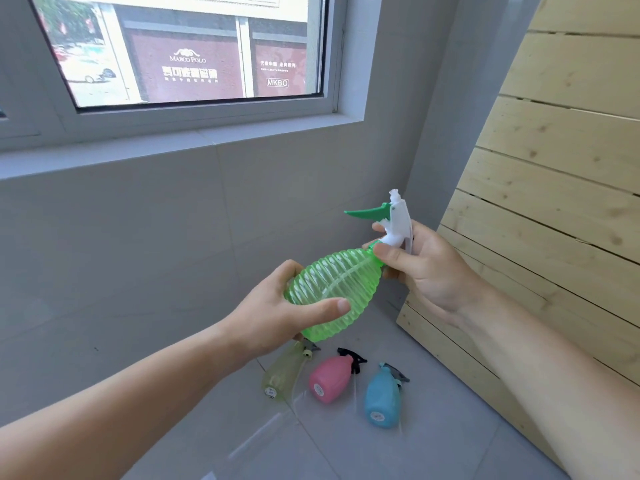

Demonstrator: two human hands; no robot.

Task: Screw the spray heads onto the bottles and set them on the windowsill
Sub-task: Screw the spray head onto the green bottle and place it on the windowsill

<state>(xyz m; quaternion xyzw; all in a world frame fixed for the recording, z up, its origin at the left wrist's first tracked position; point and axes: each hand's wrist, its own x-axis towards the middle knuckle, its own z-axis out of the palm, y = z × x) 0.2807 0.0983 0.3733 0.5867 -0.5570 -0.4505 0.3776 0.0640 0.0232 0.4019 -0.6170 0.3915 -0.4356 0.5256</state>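
Note:
I hold a ribbed clear-green bottle (pixel 337 289) tilted in mid-air below the windowsill (pixel 173 147). My left hand (pixel 277 317) grips its lower body. My right hand (pixel 422 268) is closed around the neck and the white spray head (pixel 398 223) with its green trigger, which sits on the bottle's neck. On the floor below lie a pale yellow bottle (pixel 284 375), a pink bottle (pixel 330 379) and a blue bottle (pixel 382 396), each on its side with a dark spray head at its neck.
A grey tiled wall runs under the window (pixel 194 50). A slatted wooden panel (pixel 554 188) leans against the wall on the right, close to my right forearm. The floor is grey tile.

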